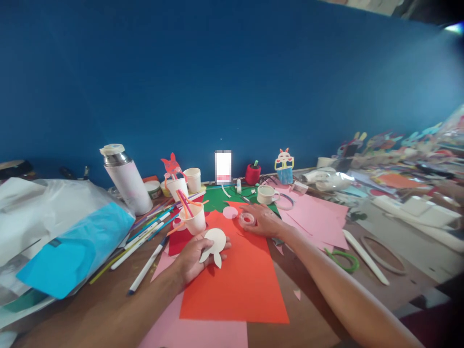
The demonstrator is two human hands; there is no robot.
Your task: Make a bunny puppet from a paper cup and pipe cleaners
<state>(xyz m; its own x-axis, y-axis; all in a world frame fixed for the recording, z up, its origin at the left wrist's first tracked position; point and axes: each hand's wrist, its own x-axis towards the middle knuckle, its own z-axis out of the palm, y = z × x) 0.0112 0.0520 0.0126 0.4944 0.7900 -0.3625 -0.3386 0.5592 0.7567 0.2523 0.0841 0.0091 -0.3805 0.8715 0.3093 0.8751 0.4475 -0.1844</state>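
Observation:
My left hand (195,256) holds a white paper cutout (216,240) with a round head and two ear shapes pointing toward me. It rests on the fingers, with the thumb over its edge. Under it lies an orange sheet (235,290). Farther back, my right hand (263,220) reaches over the sheet, its fingers around a clear roll of tape (247,220). A pale pink paper circle (230,212) lies just left of the roll. Beside my left hand stands a white paper cup (194,220) with colored strips in it.
Markers (147,266) and a white flask (128,181) are at the left, near a blue sheet in plastic (76,251). A white mug (266,194) stands behind my right hand. Pink sheets (315,217) and green-handled scissors (342,261) lie right. A blue wall (217,87) rises behind.

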